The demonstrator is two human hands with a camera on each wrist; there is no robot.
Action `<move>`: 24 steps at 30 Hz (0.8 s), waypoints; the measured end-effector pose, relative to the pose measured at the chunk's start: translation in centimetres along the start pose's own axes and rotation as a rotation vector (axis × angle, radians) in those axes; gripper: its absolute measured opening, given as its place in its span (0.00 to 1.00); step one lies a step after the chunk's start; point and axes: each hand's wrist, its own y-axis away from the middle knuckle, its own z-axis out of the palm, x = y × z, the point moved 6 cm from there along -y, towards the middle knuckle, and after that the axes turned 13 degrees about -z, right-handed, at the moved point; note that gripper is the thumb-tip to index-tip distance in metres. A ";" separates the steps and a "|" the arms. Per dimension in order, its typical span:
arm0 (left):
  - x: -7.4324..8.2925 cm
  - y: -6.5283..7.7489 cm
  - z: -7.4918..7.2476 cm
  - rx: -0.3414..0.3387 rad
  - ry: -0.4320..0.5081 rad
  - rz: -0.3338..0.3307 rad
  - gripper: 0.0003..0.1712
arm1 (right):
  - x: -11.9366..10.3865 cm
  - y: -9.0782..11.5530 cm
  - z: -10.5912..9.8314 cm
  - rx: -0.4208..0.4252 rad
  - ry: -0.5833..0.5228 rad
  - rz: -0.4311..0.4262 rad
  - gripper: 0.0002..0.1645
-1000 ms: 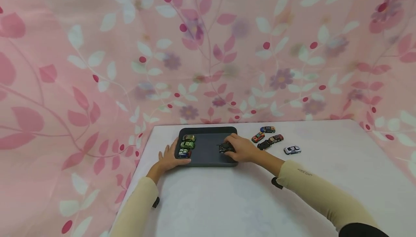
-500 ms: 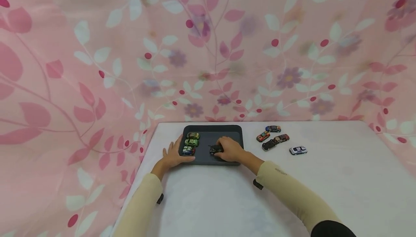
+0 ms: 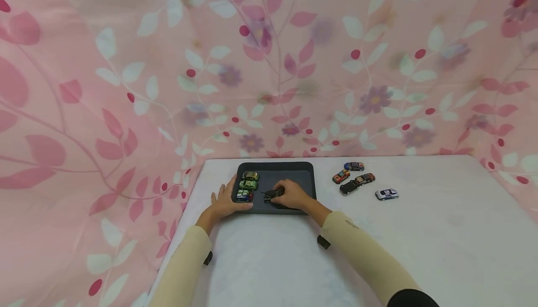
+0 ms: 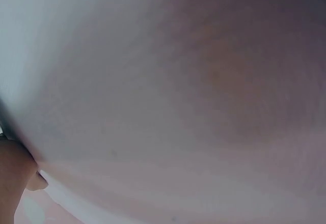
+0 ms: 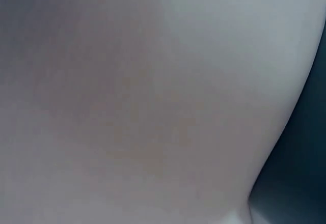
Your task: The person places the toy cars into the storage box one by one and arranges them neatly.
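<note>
In the head view, a dark grey tray (image 3: pixel 294 172) lies on the white table. My left hand (image 3: pixel 223 203) rests against its left side, fingers spread and thumb lying along the front rim. Inside the tray, a yellowish toy car (image 3: pixel 250 175), a green toy car (image 3: pixel 248 185) and a blue-and-white toy car (image 3: pixel 244 196) form a column at the left. My right hand (image 3: pixel 293 195) pinches a dark toy vehicle (image 3: pixel 273 194) low over the tray, right of the blue-and-white car. Whether it touches the tray floor I cannot tell. The left wrist view catches part of the left hand (image 4: pixel 15 175).
Right of the tray lie several more toy cars: a blue one (image 3: pixel 354 166), an orange-red one (image 3: pixel 341 176), a black one (image 3: pixel 348 187) touching a dark red one (image 3: pixel 365 179), and a white one (image 3: pixel 386 194). A floral pink cloth (image 3: pixel 269 87) hangs behind the table.
My right hand has moved left across the tray with the dark toy vehicle, closer to the column of cars. My left hand has stayed at the tray's edge. The head view has shifted slightly.
</note>
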 end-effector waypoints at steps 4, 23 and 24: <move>0.0 -0.2 -0.1 0.010 0.005 0.000 0.75 | 0.1 -0.1 -0.1 0.030 -0.028 0.002 0.20; 0.0 -0.1 -0.2 -0.020 -0.012 -0.014 0.74 | 0.3 -0.3 0.5 0.056 -0.166 0.120 0.20; 0.0 -0.1 -0.3 -0.020 -0.010 -0.015 0.74 | 0.3 -0.4 0.5 0.055 -0.164 0.123 0.20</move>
